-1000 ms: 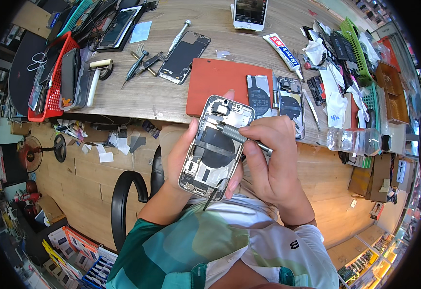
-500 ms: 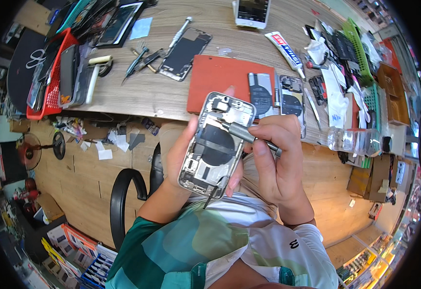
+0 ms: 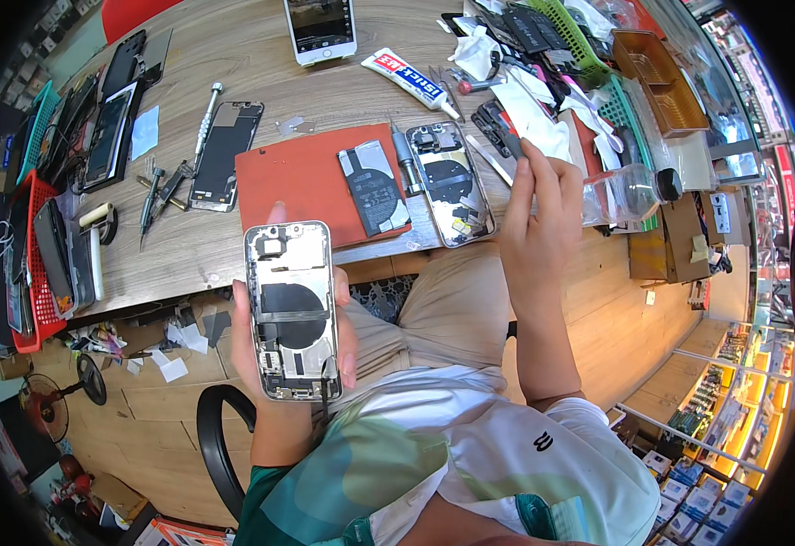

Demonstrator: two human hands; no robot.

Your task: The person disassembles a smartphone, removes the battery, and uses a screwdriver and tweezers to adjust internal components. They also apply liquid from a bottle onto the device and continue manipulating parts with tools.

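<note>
My left hand [image 3: 347, 341] is closed around an opened phone housing [image 3: 305, 273], upright above my lap, with its metal inside and a round black patch facing up. A thin dark strip hangs at its lower edge. My right hand [image 3: 543, 205] reaches over the desk's right side, fingertips pinched at the end of a small black case [image 3: 488, 120]; what they grip is too small to make out. On the red mat [image 3: 297, 177] lies a black phone battery [image 3: 375, 187]. A silver screwdriver [image 3: 406, 159] lies beside it, next to a second opened phone [image 3: 452, 187].
A phone screen [image 3: 226, 155] and several tools lie left of the mat. Farther off are a glue tube [image 3: 411, 82] and a standing phone [image 3: 321, 32]. A clear plastic bottle [image 3: 616, 193] lies at the right edge; a red basket [image 3: 38, 273] stands at left.
My right hand has left the phone housing and moved out to the black case; the screwdriver it held no longer shows in it. The housing is now more upright. The view has shifted right.
</note>
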